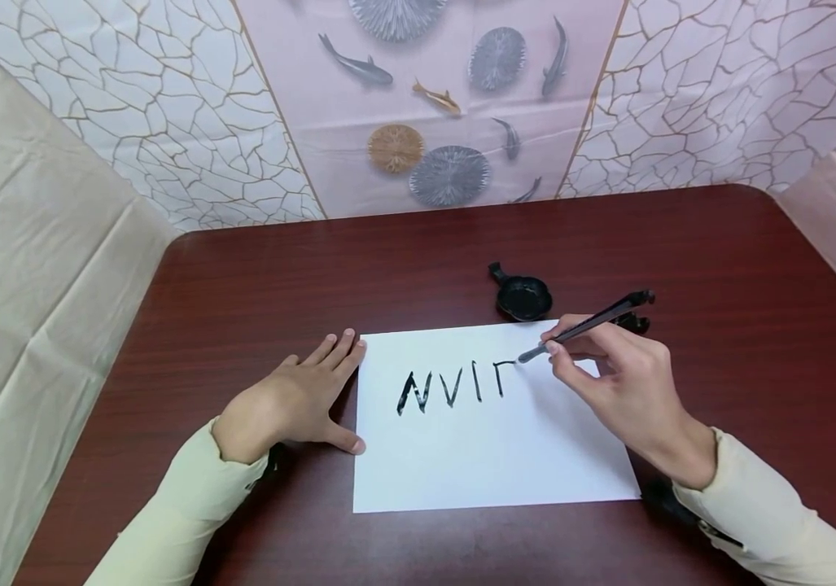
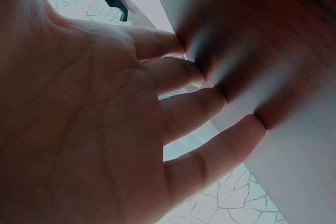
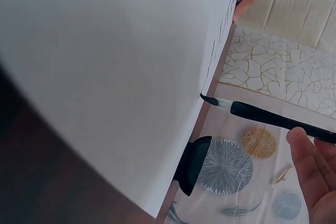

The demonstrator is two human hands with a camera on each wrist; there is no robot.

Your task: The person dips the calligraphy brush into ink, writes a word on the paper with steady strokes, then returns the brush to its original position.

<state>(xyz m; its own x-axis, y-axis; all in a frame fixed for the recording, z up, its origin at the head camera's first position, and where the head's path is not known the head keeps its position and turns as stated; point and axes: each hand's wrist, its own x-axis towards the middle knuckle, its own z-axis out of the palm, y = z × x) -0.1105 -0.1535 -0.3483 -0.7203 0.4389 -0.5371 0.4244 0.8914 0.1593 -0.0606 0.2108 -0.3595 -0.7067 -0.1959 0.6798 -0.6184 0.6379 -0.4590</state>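
A black-handled ink brush (image 1: 586, 325) is pinched in my right hand (image 1: 626, 391), slanting up to the right. Its dark wet tip (image 3: 211, 100) touches the white paper (image 1: 491, 456) at the end of a short horizontal stroke. Black brushed marks (image 1: 454, 387) run across the upper half of the sheet: an N shape, a V shape, an upright line and a corner shape. My left hand (image 1: 293, 407) lies with spread fingers at the paper's left edge, thumb and fingertips touching that edge. In the left wrist view, the fingers (image 2: 210, 166) press straight against the tabletop.
A small black ink dish (image 1: 524, 299) with a short handle sits just behind the paper. Another small black object (image 1: 632, 323) lies partly hidden behind my right hand. The dark red wooden table (image 1: 315, 277) meets patterned cloth (image 1: 198, 122) at the back and plain cloth at the sides.
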